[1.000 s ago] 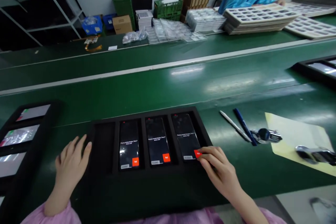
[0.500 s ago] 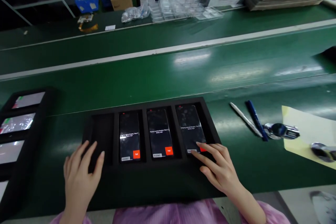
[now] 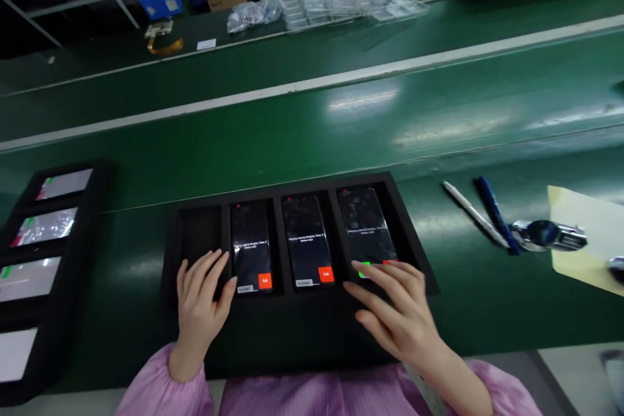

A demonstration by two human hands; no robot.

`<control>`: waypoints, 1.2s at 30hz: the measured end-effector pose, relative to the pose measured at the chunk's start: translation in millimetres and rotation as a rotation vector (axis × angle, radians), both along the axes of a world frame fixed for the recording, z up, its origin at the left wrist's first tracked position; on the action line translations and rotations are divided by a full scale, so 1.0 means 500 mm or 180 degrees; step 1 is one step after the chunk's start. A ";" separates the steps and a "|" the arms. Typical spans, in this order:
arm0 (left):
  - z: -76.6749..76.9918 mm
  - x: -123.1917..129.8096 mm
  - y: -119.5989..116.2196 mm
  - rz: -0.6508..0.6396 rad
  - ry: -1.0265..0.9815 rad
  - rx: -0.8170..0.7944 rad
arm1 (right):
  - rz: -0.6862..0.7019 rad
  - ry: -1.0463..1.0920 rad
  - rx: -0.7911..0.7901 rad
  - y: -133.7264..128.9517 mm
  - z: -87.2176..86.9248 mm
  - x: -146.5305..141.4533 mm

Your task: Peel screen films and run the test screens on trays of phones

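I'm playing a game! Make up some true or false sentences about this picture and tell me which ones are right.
The tray has a phone in every slot. False: the leftmost slot is empty, and three phones fill the others.
The left hand is holding a phone. False: it holds nothing and lies by the empty slot.
The middle phone shows a red Fail button. True.
The right hand is over the rightmost phone. True.
The blue pen lies beside a white pen. True.

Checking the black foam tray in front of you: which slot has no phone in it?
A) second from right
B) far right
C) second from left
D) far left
D: the leftmost slot of the black foam tray shows no phone, while each other slot holds a black smartphone.
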State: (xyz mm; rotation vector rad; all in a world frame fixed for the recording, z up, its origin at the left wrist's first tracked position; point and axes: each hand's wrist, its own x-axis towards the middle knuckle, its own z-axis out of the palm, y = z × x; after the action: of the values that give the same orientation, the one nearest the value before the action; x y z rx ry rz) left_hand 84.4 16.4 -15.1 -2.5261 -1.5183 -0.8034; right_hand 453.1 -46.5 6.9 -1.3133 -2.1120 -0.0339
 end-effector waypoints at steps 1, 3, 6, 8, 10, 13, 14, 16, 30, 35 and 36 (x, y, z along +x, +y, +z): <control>-0.001 -0.002 -0.003 -0.0037 -0.0011 -0.0006 | 0.0139 -0.0023 -0.0037 0.005 0.002 -0.021; -0.002 -0.010 -0.011 -0.0114 -0.0037 -0.0007 | 0.0239 0.0031 -0.0129 0.018 0.002 -0.060; -0.001 -0.023 -0.026 -0.0201 -0.0034 -0.0005 | 0.0185 0.0122 -0.0234 0.035 -0.006 -0.104; 0.000 -0.028 -0.032 -0.0242 -0.0013 -0.0009 | 0.0147 -0.0063 -0.0313 0.042 -0.007 -0.118; 0.000 -0.030 -0.037 -0.0286 0.0011 -0.0035 | 0.0112 -0.0130 -0.0272 0.045 -0.002 -0.116; 0.003 -0.030 -0.043 -0.0325 0.0062 -0.0104 | 0.0017 0.0126 0.0029 0.045 0.015 -0.085; 0.004 -0.030 -0.045 -0.0327 0.0084 -0.0133 | -0.0069 0.0169 0.0115 0.044 0.020 -0.068; 0.007 -0.030 -0.048 -0.0319 0.0133 -0.0191 | -0.0245 0.0080 0.0206 0.044 0.023 -0.029; 0.021 -0.022 -0.071 -0.0346 0.0309 -0.0244 | -0.0629 0.0205 0.0062 0.040 -0.040 0.038; 0.029 -0.018 -0.093 -0.0316 0.0423 -0.0239 | -0.0587 0.0276 -0.0007 0.030 -0.038 0.060; 0.033 -0.017 -0.094 -0.0296 0.0495 -0.0261 | -0.0584 0.0231 -0.0017 0.030 -0.036 0.067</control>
State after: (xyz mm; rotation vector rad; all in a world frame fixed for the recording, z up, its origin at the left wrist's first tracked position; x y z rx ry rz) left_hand 75.8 -30.5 1.5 -2.6645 -1.4226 -0.5500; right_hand 486.4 -31.3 -11.1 -1.4856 -1.9273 -0.0572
